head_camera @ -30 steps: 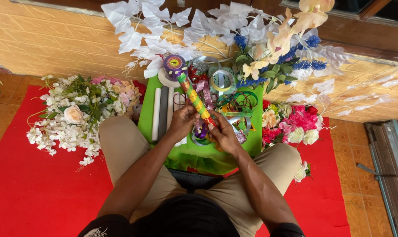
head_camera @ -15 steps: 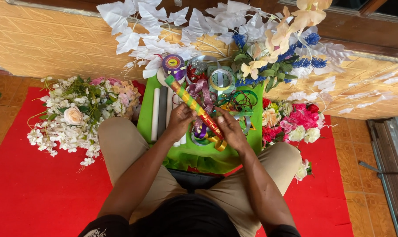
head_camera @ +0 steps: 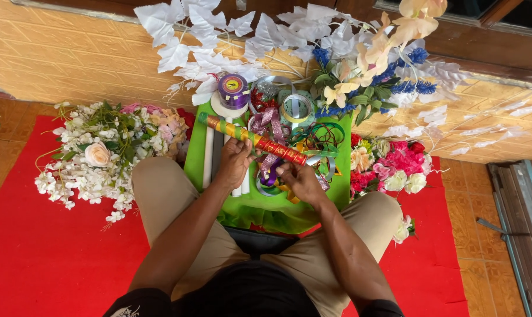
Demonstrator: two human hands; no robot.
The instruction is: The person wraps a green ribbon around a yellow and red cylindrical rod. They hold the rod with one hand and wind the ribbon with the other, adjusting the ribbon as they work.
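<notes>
Red, green and gold ribbon spirals around the stick (head_camera: 251,138) we hold in both hands over the green table (head_camera: 336,199). Our left hand (head_camera: 235,161) is clenched round the stick near its middle, fingers (head_camera: 240,148) curled over the top; our right hand (head_camera: 298,179) pinches the stick's lower right end, fingers (head_camera: 285,170) closed on the red-wrapped part, though whether they also grip a loose ribbon tail we cannot tell. The long axis runs diagonally, from the upper left end near the purple ribbon spool (head_camera: 233,91) down to the right end at our right hand. So the free, far end lies up and left of both hands, and the left hand is the nearer one to it. Under the stick a tangle of ribbon loops (head_camera: 278,126) covers the table, with white rods (head_camera: 208,158) lying lengthwise just left of the left hand. Outward: white and pink flower bunch (head_camera: 98,152) on the red mat (head_camera: 37,258) to the left, pink and cream flowers (head_camera: 392,164) to the right, white fabric leaves (head_camera: 184,41) against the wall beyond.
</notes>
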